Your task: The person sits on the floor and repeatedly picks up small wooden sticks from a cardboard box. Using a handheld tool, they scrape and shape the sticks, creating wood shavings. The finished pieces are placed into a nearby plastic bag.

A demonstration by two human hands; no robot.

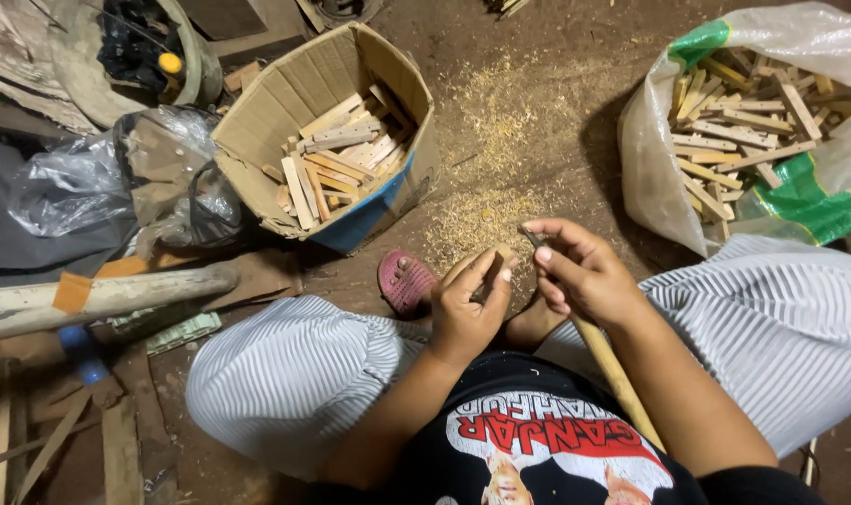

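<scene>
Head view: left hand (463,313) fingers pinch small wood piece (493,268) — right hand (584,273) fingers closed on long-handled blade (612,369) (tip touching piece).

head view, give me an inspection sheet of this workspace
surface: brown dirt floor strewn with pale wood shavings
job's things: left hand fingers pinch a small pale wooden piece; right hand grips a long wooden-handled tool
clutter: open cardboard box and clear plastic sack, both holding cut wooden sticks; crumpled clear plastic bags
fingers: both closed
cables: nothing seen
surroundings: pale wooden pole, pink sandal
</scene>
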